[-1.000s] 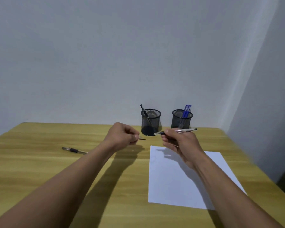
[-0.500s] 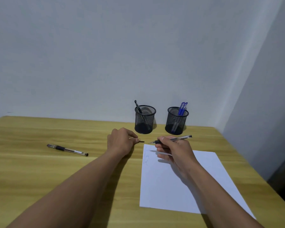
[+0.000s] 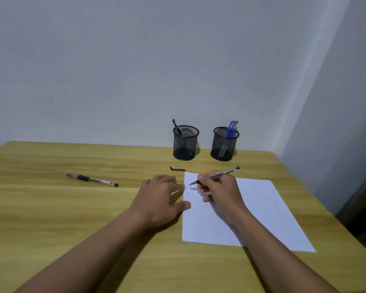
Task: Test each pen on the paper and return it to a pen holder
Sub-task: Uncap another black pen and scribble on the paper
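— Pinching the slim clear plastic pen with the dark grip [image 3: 218, 175] in the right hand [image 3: 218, 193], curling the fingers round the grip section and aiming the nib at the upper left corner of the white paper sheet [image 3: 251, 208]. Not managing to tell whether touching yet.

— Spreading the left hand [image 3: 159, 199] flat, holding nothing?

— Yes, pressing down at the sheet's left edge on the yellow wooden tabletop [image 3: 72, 218]. Judging the sheet as light, limp and likely sliding on smooth wood otherwise.

— Handling the pen how?

— Treating it as light, stiff, slightly slick along the bare barrel. Gripping low on the rubbery sleeve for writing, then probably shifting to mid-barrel for dropping into the black wire-mesh pen holder [image 3: 185, 142] or the second mesh holder [image 3: 224, 143] carrying blue pens [image 3: 231, 129].

— Minding the small loose clear cap [image 3: 176, 168] lying just beyond the sheet?

— Expecting a fingertip pinch there; probably rolling easily.
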Motion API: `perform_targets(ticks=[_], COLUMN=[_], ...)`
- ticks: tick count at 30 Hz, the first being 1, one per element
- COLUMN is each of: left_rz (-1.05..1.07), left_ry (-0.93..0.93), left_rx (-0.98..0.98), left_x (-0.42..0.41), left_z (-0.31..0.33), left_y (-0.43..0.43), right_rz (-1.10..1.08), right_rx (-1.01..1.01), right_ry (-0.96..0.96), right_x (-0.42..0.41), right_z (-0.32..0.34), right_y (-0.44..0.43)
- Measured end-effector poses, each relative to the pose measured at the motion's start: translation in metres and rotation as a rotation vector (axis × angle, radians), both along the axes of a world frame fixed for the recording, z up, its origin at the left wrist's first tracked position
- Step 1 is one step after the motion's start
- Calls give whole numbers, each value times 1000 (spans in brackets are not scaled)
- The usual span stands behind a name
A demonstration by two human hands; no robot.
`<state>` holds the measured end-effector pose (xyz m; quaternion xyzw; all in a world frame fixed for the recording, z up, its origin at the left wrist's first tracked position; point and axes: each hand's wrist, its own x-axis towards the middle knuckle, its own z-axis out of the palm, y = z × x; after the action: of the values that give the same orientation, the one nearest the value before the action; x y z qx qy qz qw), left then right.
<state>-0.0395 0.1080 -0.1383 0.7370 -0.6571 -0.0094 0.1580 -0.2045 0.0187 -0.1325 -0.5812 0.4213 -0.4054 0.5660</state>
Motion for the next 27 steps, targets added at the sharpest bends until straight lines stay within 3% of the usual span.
perform_targets(ticks=[10, 27], left_rz=[43, 6], left_ry=[40, 19], left_rx=[107, 276], left_x=[-10, -7], left_z=[-8, 2], left_y=[17, 18], right_rz=[16, 65], right_rx=[-232, -262], right_ry=[282, 339], right_x=[-3, -6], right_z=[-1, -15], right_y=[10, 21])
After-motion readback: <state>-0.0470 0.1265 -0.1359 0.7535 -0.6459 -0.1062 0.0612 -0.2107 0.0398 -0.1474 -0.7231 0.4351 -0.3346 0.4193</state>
